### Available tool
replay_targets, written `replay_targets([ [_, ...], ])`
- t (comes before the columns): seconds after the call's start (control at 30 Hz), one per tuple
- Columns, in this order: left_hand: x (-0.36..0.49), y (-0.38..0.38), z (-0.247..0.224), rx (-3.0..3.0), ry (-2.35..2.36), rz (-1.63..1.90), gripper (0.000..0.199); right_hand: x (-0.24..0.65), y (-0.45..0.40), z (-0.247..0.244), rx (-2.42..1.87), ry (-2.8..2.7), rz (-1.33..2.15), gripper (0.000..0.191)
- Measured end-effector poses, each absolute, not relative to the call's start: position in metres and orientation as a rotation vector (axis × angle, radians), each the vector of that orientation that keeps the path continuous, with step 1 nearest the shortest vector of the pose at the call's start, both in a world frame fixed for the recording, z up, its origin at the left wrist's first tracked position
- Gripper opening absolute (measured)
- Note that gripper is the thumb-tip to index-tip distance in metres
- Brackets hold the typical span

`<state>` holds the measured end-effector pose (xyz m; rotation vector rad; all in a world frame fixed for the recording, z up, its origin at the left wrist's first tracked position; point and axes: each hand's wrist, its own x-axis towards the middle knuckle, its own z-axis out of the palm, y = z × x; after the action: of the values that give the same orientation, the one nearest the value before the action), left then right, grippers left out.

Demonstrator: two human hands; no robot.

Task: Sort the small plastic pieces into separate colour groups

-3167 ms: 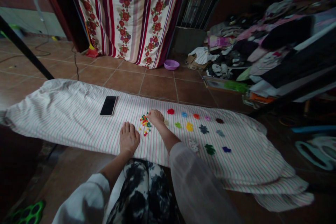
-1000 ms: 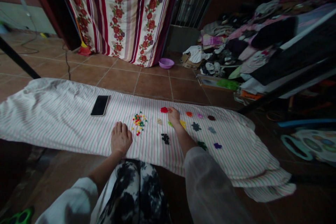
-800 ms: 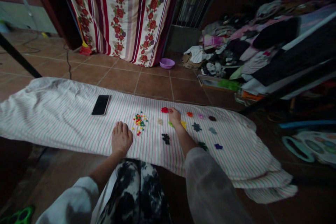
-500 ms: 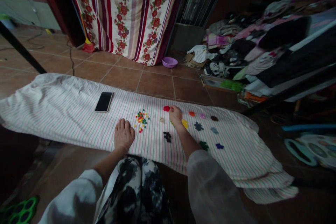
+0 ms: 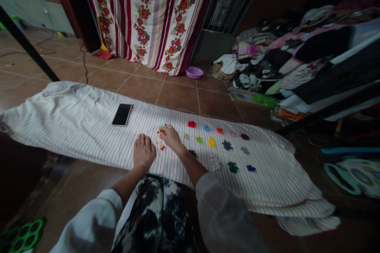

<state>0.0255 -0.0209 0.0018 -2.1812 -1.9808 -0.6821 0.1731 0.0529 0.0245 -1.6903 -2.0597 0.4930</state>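
Observation:
My left hand lies flat on the striped cloth, palm down, holding nothing. Over the mixed pile of small colored pieces, my right hand has its fingertips pinched together; whatever is between them is too small to make out. Part of that pile is hidden under the hand. To its right lie separate single-color heaps, among them a red heap, a yellow heap, a lime green heap and a dark green heap. The black heap is partly covered by my right wrist.
A phone rests on the cloth left of the pile. Beyond on the tiled floor sit a purple basin and a red broom by a floral curtain. Clothes are heaped at the right.
My right hand has moved left from beside the red heap to the mixed pile, uncovering the blue and lime green heaps. My left hand stays flat on the cloth.

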Motion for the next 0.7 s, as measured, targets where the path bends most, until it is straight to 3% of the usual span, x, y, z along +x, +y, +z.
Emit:
replay_targets([
  [0.3, 0.027, -0.021, 0.003, -2.197, -2.011, -0.705, 0.034, 0.145, 0.057, 0.036, -1.861, -2.194, 0.422, 0.025],
  [0.7, 0.026, -0.021, 0.003, -2.201, -2.015, -0.747, 0.033, 0.167, 0.051, 0.026, -1.675, -1.921, 0.516, 0.023],
])
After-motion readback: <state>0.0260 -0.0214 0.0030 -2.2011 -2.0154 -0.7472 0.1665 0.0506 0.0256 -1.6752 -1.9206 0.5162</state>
